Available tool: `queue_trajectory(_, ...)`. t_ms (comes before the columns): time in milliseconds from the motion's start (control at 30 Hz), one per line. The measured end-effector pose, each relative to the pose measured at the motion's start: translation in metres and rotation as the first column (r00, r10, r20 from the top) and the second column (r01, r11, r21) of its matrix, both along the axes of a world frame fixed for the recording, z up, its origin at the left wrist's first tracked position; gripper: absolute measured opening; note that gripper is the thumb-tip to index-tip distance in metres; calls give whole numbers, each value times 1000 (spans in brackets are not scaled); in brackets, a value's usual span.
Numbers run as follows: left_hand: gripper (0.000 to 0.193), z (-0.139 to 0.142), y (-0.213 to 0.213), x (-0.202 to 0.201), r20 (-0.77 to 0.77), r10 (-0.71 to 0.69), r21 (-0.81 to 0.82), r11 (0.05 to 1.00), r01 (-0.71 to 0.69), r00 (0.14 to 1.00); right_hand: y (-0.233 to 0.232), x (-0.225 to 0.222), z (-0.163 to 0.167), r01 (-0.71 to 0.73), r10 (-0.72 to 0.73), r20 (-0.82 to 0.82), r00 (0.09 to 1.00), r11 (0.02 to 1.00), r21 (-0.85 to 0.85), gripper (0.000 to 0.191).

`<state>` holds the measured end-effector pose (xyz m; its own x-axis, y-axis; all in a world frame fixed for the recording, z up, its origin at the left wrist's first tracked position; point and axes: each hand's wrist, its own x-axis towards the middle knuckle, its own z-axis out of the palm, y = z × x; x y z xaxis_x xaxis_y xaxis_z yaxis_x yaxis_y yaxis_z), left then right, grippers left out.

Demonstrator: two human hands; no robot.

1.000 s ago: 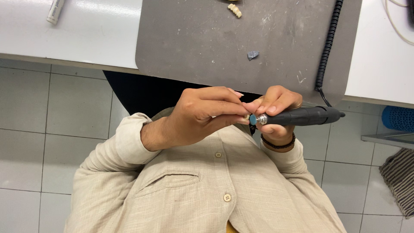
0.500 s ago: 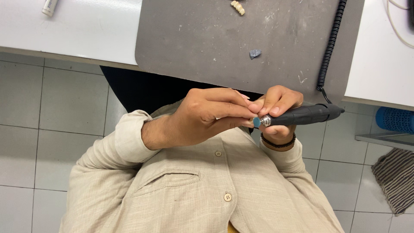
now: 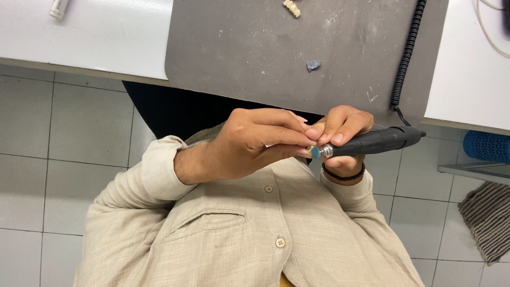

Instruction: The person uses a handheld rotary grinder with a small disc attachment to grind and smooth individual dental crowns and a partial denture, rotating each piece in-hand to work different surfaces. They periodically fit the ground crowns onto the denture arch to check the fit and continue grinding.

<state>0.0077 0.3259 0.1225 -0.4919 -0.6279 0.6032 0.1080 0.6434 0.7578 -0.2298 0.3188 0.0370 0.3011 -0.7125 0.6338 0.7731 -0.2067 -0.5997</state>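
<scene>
Right hand (image 3: 340,130) closes around the dark rotary handpiece (image 3: 372,142) near its blue tip (image 3: 315,153), left hand (image 3: 255,141) pinching something tiny, hidden, against it above the lap — light, rigid, probably fragile, best gripped by fingertips.

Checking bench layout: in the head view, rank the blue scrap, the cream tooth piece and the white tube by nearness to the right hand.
From the right hand:
1. Blue scrap, on the grey mat just beyond it.
2. Cream tooth piece, at the mat's far edge.
3. White tube, far off on the white counter.
</scene>
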Motion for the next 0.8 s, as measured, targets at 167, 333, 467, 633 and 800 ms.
queue_trajectory(167, 21, -1, 0, -1, -11, 17, -40, 999, -17, 1000, 0, 0, 2, -5, 5, -17, 1000, 1000, 12, 31)
queue_trajectory(333, 17, -3, -1, 1, 14, 6, 23, 1000, -6, 1000, 2, 3, 11, -30, 31, -5, 1000, 996, 79, 20)
queue_trajectory(467, 16, -4, -11, 4, -23, 58, -12, 998, -58, 998, -3, -6, 32, -13, 11, 10, 1000, 972, 237, 13)
queue_trajectory(633, 14, 4, -46, 27, 4, 179, -5, 984, -179, 984, -25, -36, 69, 231, -166, -178, 970, 854, 466, 10)
queue_trajectory(800, 11, 16, -88, 44, 97, 235, 16, 971, -238, 967, -53, -77, 103, 805, -454, -866, 211, 583, -109, 22)
